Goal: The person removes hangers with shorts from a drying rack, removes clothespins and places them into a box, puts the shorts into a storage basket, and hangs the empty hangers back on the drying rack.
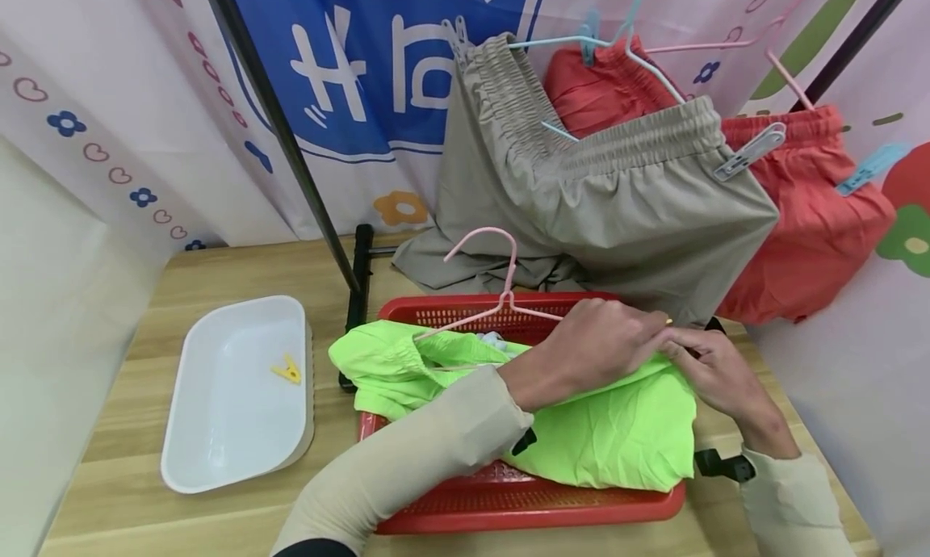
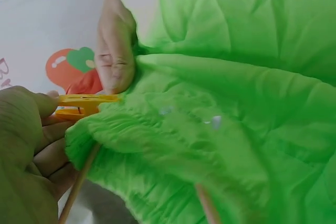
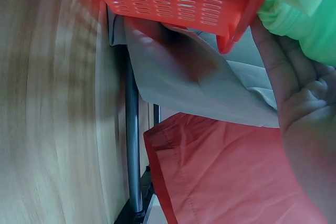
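The yellow clothespin [image 2: 84,103] pinched in my left hand [image 1: 596,347] barely bites the green shorts' waistband [image 2: 152,129], so it may slip off. My right hand [image 1: 715,375] pinches that fabric; if it loosens, the hem drops from the pink hanger [image 1: 487,299].

Neon-green garment [image 1: 617,428] in a red basket [image 1: 538,504]; a yellow clip [image 2: 84,103] at its waistband (another yellow clip [image 1: 287,370] lies in the white tray [image 1: 218,460]). Khaki shorts [image 1: 617,210] and coral shorts [image 1: 814,226] hang behind; pink hanger [image 1: 494,286]; pale wood-grain table [image 1: 145,492].
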`<state>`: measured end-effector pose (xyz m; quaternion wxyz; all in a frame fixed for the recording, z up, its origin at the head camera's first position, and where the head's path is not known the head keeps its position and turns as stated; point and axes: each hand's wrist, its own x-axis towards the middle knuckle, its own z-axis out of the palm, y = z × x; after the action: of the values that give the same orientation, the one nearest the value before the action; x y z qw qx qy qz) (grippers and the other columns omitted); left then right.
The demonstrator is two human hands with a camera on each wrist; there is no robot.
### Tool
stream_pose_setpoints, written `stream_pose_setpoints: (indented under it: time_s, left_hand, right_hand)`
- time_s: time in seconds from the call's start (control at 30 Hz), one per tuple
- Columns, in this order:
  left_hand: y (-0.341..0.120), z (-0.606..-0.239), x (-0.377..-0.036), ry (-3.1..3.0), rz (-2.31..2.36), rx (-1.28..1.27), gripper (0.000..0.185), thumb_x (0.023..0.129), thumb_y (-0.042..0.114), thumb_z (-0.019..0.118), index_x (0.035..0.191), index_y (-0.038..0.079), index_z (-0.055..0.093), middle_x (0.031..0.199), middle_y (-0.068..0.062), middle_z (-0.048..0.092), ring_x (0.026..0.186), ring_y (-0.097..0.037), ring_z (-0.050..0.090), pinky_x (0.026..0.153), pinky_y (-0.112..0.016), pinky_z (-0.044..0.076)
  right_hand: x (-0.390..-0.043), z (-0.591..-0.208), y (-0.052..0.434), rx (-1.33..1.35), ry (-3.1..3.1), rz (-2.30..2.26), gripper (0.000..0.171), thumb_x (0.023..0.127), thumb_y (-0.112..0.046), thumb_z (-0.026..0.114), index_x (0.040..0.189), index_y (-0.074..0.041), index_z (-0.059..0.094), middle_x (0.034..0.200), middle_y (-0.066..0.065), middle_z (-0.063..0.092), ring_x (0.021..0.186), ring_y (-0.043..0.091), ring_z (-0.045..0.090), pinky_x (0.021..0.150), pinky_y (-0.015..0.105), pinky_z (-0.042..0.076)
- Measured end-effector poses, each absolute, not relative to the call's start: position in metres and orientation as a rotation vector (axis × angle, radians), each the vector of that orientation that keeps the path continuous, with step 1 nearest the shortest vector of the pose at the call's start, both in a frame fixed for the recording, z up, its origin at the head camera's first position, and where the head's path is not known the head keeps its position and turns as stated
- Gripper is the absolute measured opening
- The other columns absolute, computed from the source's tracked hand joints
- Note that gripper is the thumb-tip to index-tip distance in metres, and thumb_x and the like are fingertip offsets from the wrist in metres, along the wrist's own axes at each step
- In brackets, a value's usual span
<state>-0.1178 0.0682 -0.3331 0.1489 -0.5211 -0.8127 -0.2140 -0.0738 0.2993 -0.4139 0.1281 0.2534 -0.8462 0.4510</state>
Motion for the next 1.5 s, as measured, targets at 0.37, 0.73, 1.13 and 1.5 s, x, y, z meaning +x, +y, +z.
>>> stream_pose_setpoints:
  time_s: [0.37, 0.73, 1.13, 1.5]
  left_hand:
    - [0.053, -0.321, -0.107, -2.316, -0.742, -1.636, 0.018, 0.102, 0.03, 0.065, 0.102, 0.012, 0.068, 0.078, 0.007, 0.063, 0.058, -0.006, 0.048, 0.051, -0.018, 0.043]
    - [0.038, -0.308, -0.104, -2.213, -0.878, -1.613, 0.015, 0.101, 0.025, 0.069, 0.099, 0.011, 0.07, 0.065, 0.007, 0.05, 0.053, -0.004, 0.041, 0.05, -0.018, 0.036]
    - [-0.037, -0.295, -0.094, -2.127, -0.92, -1.519, 0.031, 0.095, 0.024, 0.075, 0.12, 0.005, 0.071, 0.105, 0.0, 0.076, 0.074, -0.003, 0.067, 0.064, -0.01, 0.049]
    - [-0.132, -0.312, -0.068, -2.141, -1.181, -1.096, 0.034, 0.098, 0.026, 0.073, 0.119, -0.001, 0.074, 0.11, -0.009, 0.076, 0.076, -0.015, 0.072, 0.071, -0.023, 0.059]
  right_hand:
    - [-0.076, -0.415, 0.303, 0.802, -2.425, 1.344, 0.034, 0.095, 0.021, 0.056, 0.101, -0.008, 0.073, 0.073, -0.008, 0.054, 0.059, 0.004, 0.045, 0.061, 0.019, 0.041]
    - [-0.077, -0.418, 0.301, 0.77, -2.424, 1.375, 0.038, 0.093, 0.024, 0.055, 0.102, -0.008, 0.074, 0.083, -0.007, 0.065, 0.072, 0.003, 0.056, 0.067, 0.015, 0.046]
    - [-0.076, -0.412, 0.296, 0.642, -2.503, 1.32, 0.027, 0.094, 0.017, 0.062, 0.114, 0.005, 0.075, 0.113, -0.013, 0.072, 0.103, -0.002, 0.065, 0.087, 0.011, 0.048]
    - [-0.077, -0.414, 0.295, 0.642, -2.517, 1.354, 0.026, 0.096, 0.016, 0.059, 0.114, 0.004, 0.074, 0.111, -0.013, 0.072, 0.1, -0.001, 0.066, 0.085, 0.012, 0.049]
